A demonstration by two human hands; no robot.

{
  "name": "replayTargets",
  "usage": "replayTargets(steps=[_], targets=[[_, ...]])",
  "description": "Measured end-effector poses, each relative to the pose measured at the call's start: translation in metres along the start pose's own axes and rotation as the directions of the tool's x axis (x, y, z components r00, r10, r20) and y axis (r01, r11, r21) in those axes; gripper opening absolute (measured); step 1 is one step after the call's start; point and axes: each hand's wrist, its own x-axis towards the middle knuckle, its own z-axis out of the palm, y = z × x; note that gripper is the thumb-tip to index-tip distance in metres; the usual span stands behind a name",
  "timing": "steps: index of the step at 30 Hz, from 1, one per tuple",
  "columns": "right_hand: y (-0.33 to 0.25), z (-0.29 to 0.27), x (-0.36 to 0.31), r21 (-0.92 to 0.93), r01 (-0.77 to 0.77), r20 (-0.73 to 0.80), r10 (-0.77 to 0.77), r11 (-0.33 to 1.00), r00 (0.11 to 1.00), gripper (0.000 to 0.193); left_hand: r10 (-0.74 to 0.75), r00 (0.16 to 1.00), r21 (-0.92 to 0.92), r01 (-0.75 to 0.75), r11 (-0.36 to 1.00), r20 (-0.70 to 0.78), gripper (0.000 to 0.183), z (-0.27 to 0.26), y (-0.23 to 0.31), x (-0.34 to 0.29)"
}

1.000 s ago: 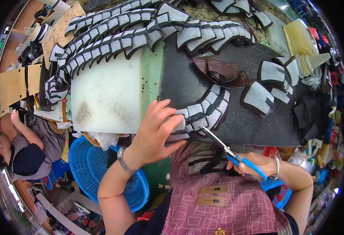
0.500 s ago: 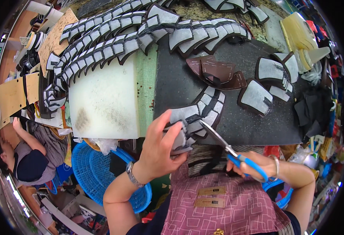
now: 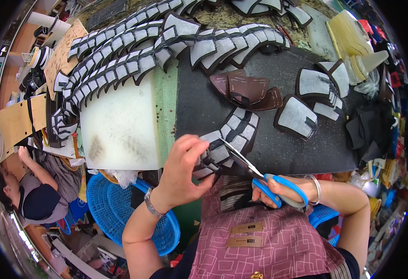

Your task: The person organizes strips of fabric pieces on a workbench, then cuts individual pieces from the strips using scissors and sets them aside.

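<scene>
At the near edge of the black work mat, my left hand pinches the near end of a short curved strip. Pale grey, leather-like segments are set on the strip's dark backing, and its far part rests on the mat. My right hand grips blue-handled scissors, the handle loops spread apart. The blades lie over the strip, tips among the segments beside my left fingers. Whether they touch the backing I cannot tell. Just beyond lies a brown stitched leather piece.
Long segmented strips stretch across the table's far left side. Several grey-faced pieces sit on the mat at right. A white board is left of the mat. Blue basket below left; another person sits at far left.
The scissors' handles have spread apart, and the blades have shifted left over the strip. My left hand has turned, and the held end of the strip lies flatter.
</scene>
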Motion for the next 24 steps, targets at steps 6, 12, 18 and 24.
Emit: replayTargets(steps=[6, 12, 18, 24], targets=[[0.016, 0.007, 0.000, 0.106, 0.030, -0.070, -0.023, 0.994, 0.997, 0.079, 0.021, 1.000, 0.178, -0.020, 0.984, -0.002, 0.071, 0.014, 0.002, 0.002], [0.020, 0.019, 0.006, 0.041, 0.152, -0.103, -0.147, 0.988, 0.984, 0.069, -0.012, 0.994, 0.470, 0.062, 0.880, -0.108, 0.066, 0.021, 0.034, -0.007], [0.012, 0.020, -0.001, 0.043, 0.124, -0.232, -0.111, 0.991, 0.966, 0.059, -0.117, 0.986, 0.405, 0.156, 0.901, -0.120, 0.078, 0.024, 0.035, -0.010], [-0.034, 0.023, -0.036, -0.696, 0.085, -0.348, -0.439, 0.713, 0.828, 0.041, -0.147, 0.970, 0.234, 0.190, 0.953, -0.192, 0.079, 0.033, 0.041, -0.016]])
